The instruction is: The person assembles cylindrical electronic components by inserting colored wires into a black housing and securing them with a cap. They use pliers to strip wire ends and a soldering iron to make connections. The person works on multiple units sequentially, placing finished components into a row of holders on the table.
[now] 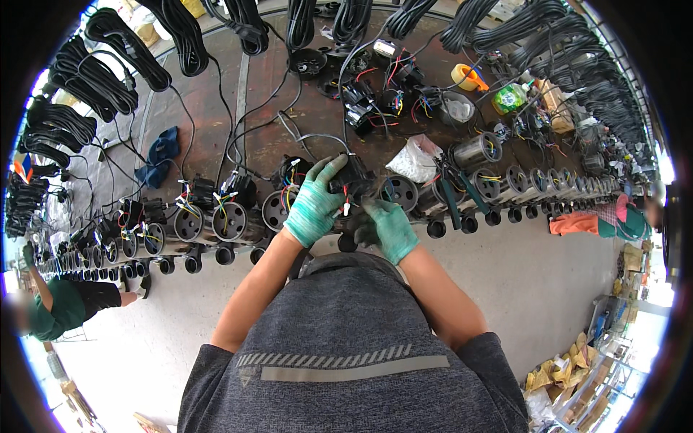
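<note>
Workshop floor, long row of pump motors (229, 221) | left hand (315, 203) grasps black terminal box (351, 175) mid-row | right hand (390, 228) clenched beneath it — rigid, light; wires delicate, so hold the casing.

Cable bundles (115, 65): black coils are hanging in rows along the far side of the bench (289, 94).
Blue cloth (159, 162): lying crumpled on the bench at the left.
Green bottle (510, 97): standing among loose wires at the far right.
Tape roll (465, 76): yellow, sitting near the bottle.
White plastic bag (417, 159): resting beside a metal cylinder (476, 151).
Another person (61, 307): in green, crouching on the floor at the left.
</note>
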The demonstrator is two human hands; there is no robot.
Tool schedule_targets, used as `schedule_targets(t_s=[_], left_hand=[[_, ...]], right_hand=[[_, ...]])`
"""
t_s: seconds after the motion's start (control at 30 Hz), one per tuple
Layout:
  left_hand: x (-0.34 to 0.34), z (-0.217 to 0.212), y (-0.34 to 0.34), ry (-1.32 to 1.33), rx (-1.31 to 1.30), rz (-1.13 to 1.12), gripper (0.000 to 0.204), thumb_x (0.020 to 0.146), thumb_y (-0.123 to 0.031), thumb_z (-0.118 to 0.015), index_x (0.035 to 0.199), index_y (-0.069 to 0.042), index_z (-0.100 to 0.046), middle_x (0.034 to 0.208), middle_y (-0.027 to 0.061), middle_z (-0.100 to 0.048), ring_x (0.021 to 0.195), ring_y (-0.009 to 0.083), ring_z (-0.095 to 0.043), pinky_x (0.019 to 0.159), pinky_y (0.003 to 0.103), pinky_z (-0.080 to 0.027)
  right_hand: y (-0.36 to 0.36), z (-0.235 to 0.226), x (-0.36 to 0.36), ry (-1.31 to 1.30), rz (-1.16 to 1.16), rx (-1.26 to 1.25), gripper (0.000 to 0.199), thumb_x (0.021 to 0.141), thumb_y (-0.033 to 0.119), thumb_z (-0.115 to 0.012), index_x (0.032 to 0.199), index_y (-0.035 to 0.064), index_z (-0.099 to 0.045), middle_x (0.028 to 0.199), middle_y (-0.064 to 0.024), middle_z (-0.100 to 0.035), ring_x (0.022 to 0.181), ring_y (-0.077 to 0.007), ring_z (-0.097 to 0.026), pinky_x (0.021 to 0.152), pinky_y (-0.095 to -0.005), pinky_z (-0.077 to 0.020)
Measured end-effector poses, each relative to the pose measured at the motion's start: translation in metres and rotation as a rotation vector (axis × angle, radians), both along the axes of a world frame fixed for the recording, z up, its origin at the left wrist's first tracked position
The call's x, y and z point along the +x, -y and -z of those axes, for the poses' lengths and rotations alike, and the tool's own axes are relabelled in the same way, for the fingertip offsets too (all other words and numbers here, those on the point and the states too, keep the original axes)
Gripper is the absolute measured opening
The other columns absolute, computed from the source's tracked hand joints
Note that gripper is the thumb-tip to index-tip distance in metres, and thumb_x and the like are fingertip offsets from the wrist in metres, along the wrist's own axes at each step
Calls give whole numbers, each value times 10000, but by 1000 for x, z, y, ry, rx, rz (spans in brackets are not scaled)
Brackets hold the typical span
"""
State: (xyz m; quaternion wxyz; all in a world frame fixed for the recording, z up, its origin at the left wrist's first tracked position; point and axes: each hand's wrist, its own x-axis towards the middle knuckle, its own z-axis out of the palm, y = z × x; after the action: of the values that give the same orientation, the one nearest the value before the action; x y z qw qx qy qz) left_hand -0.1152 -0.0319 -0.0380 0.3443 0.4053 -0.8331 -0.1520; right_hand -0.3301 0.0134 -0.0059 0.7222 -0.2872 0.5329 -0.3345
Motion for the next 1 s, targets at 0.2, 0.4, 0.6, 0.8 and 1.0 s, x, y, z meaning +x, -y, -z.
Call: schedule_targets(t_s=[0.2,0.4,0.6,0.8,1.0], left_hand=[[-1,3,1,-66,23,-7,268,748,-46,-812,1016,-51,-796,1632,191,-501,1432,495,-480,1183,511,-444],[-3,-4,1,49,-37,-7,275,716,-60,-817,990,-87,-836,1641,174,-489,1421,500,-483,1175,525,-455],[-3,-7,-5,98,-82,-21,375,684,-117,-857,1057,-146,-833,1633,156,-492,1386,493,-509,1134,536,-492],[-4,-10,-6,94,-37,-32,174,770,-106,-846,940,-69,-855,1597,172,-529,1391,466,-507,1172,507,-449],[-8,-13,-2,108,-71,-41,397,773,-106,-864,1164,-70,-807,1550,171,-563,1345,466,-549,1119,506,-506]], right_hand=[[4,9,-3,-935,-200,-1327,297,934,34,-722,1228,64,-691,1137,-139,-731,875,-331,-762,700,-404,-619],[13,18,-7,-894,-234,-1326,211,915,33,-756,1121,69,-729,1043,-139,-738,840,-364,-739,718,-432,-610],[-1,17,10,-608,-55,-650,160,961,46,-747,1117,21,-718,964,-154,-761,770,-258,-723,704,-375,-563],[36,-53,-31,-812,-462,-726,196,961,145,-740,1124,39,-719,1019,-180,-759,933,-314,-753,827,-418,-595],[190,-33,-179,-1078,-348,-702,227,995,89,-673,1200,57,-766,1086,-155,-803,936,-256,-761,875,-350,-586]])
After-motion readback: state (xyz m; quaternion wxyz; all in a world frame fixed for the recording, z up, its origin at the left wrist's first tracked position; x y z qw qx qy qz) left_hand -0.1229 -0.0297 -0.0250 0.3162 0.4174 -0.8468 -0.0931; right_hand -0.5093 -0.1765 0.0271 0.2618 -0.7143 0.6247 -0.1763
